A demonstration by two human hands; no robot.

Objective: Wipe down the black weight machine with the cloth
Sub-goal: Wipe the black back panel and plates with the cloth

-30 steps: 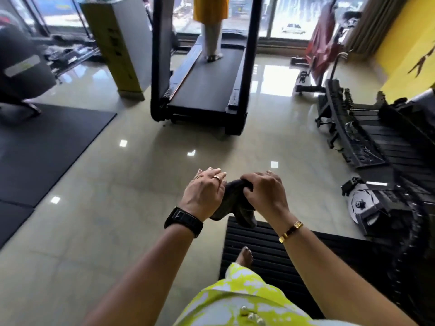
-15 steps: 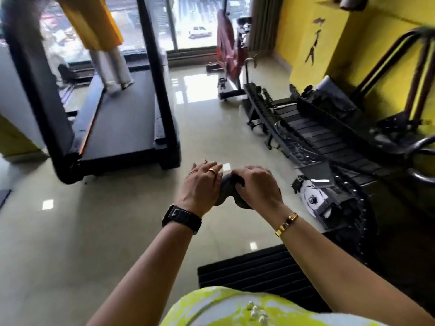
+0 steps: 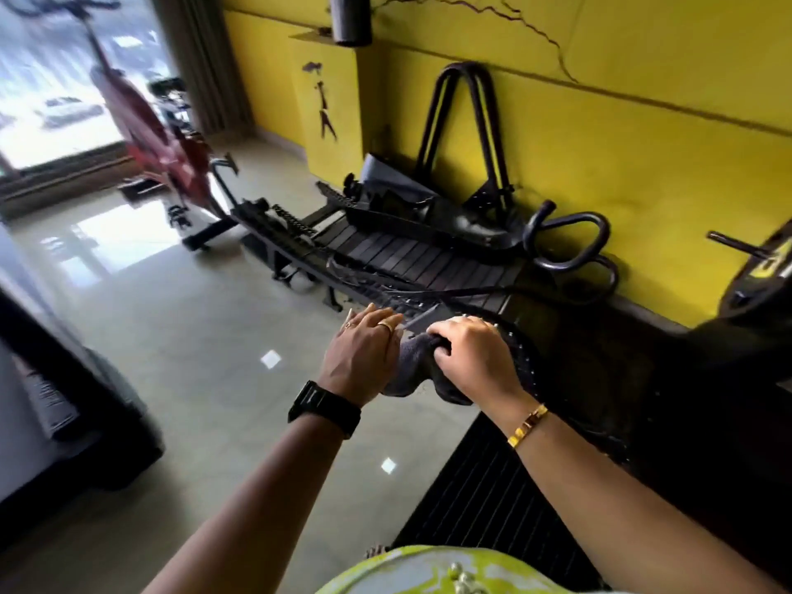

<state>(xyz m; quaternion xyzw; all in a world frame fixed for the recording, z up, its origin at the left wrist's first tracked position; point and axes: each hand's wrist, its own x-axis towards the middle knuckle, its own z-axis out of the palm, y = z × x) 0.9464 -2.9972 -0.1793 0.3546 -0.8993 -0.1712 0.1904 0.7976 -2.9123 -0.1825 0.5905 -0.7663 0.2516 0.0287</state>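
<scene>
Yellow wall [image 3: 643, 143] and glossy tiled floor [image 3: 193, 336] of a gym. Dark grey cloth [image 3: 411, 366], bunched and held in the air between both hands, long axis running left to right, folds drooping beneath. Curled fingers of the right hand [image 3: 471, 358] grip one end. The left hand [image 3: 362, 353] lies over the other end with fingers nearly straight; whether its thumb pinches the cloth cannot be told. Just beyond the hands, the black weight machine [image 3: 407, 255] lies at the foot of the wall, the long axis of its slatted deck running along the wall from far left to near right. Black watch [image 3: 324, 408] on the left wrist, gold bracelet [image 3: 528, 425] on the right. Ribbed black mat [image 3: 471, 508] below the right forearm. Red exercise bike [image 3: 150, 135] at the floor's far left edge, by the window.
</scene>
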